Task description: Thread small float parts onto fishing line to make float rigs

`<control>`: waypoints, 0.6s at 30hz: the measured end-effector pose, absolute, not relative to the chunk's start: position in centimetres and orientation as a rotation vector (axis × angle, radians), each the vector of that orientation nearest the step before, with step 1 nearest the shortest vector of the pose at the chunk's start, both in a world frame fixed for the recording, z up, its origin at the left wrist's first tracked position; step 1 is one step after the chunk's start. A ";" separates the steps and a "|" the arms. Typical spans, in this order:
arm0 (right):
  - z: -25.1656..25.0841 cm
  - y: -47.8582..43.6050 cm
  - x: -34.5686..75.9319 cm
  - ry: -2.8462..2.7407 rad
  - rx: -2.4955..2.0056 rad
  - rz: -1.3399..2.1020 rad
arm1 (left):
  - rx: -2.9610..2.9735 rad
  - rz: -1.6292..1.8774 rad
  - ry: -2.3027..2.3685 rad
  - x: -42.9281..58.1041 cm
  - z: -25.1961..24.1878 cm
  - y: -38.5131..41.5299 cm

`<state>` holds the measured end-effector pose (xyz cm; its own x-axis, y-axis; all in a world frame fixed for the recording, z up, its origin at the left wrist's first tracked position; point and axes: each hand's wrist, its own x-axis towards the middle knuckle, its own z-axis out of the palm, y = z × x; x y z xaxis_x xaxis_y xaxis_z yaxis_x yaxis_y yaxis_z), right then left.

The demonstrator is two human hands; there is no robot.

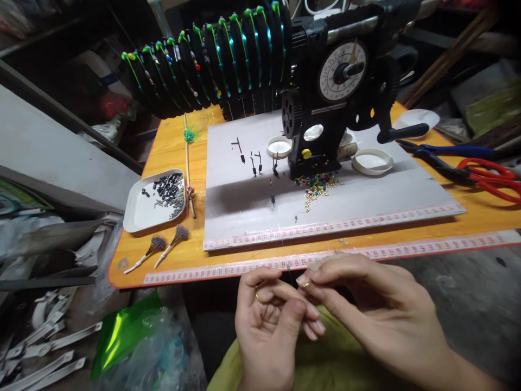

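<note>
In the head view my left hand (pixel 271 326) is in front of the table edge, palm up, with a ring on one finger. Its fingers are curled and the thumb presses against them; whatever they hold is hidden. Close beside it my right hand (pixel 382 309) pinches a tiny gold-coloured piece (pixel 306 285) between thumb and fingertip. A thin dark line (pixel 288 271) shows between the two hands. Beyond them, a grey board (pixel 236 217) bears small black weights (pixel 273 199) with fine wires, and a scatter of coloured and gold beads (pixel 317 187).
A black cranked machine (pixel 313 119) with a dial (pixel 342 70) and a row of line-wound black spools (pixel 211 60) stands behind. At left is a white tray (pixel 142 217) of small dark parts. Pliers (pixel 439 157) and red-handled scissors (pixel 494 176) lie at right. Measuring tape (pixel 228 271) runs along the table edge.
</note>
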<state>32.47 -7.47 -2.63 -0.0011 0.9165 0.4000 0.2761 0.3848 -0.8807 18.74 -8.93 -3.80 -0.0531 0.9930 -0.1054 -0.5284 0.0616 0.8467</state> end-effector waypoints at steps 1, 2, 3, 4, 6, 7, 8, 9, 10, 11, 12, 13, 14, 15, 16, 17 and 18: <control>-2.6 -7.5 32.5 -1.541 -1.108 0.713 | 0.705 1.415 0.884 18.7 -3.9 -8.9; -2.5 -7.5 32.5 -1.555 -1.106 0.705 | 0.717 1.418 0.882 18.7 -4.1 -8.9; -2.4 -7.5 32.6 -1.575 -1.101 0.696 | 0.730 1.422 0.877 18.6 -4.2 -8.9; -2.3 -7.5 32.8 -1.607 -1.094 0.687 | 0.742 1.429 0.869 18.6 -4.4 -8.9; -2.0 -7.4 33.3 -1.758 -1.038 0.652 | 0.777 1.460 0.828 18.4 -4.7 -8.7; -1.9 -7.4 33.6 -1.880 -0.987 0.606 | 0.797 1.480 0.800 18.3 -4.8 -8.5; -1.8 -7.4 33.9 -2.013 -0.921 0.541 | 0.820 1.500 0.771 18.3 -4.9 -8.3; -1.8 -7.4 34.2 -2.120 -0.866 0.463 | 0.847 1.519 0.742 18.2 -4.9 -8.1; -1.7 -7.5 34.4 -2.172 -0.842 0.400 | 0.877 1.537 0.718 18.2 -4.9 -7.9; -1.6 -7.5 34.5 -2.163 -0.862 0.374 | 0.908 1.550 0.699 18.2 -4.9 -7.8; -1.6 -7.5 34.6 -2.097 -0.916 0.387 | 0.939 1.560 0.686 18.2 -4.8 -7.6; -1.4 -7.4 34.5 -2.002 -0.989 0.439 | 0.969 1.568 0.671 18.3 -4.8 -7.6; -1.3 -7.4 34.4 -1.904 -1.065 0.514 | 0.993 1.576 0.660 18.4 -4.7 -7.6; -1.1 -7.2 34.3 -1.830 -1.119 0.599 | 1.014 1.579 0.654 18.4 -4.8 -7.7; -0.9 -7.1 34.1 -1.794 -1.147 0.684 | 1.028 1.576 0.659 18.4 -4.9 -7.8; -0.7 -6.9 34.0 -1.783 -1.151 0.762 | 1.037 1.570 0.669 18.4 -5.1 -8.0; -0.5 -6.8 33.9 -1.788 -1.140 0.838 | 1.043 1.560 0.685 18.3 -5.3 -8.2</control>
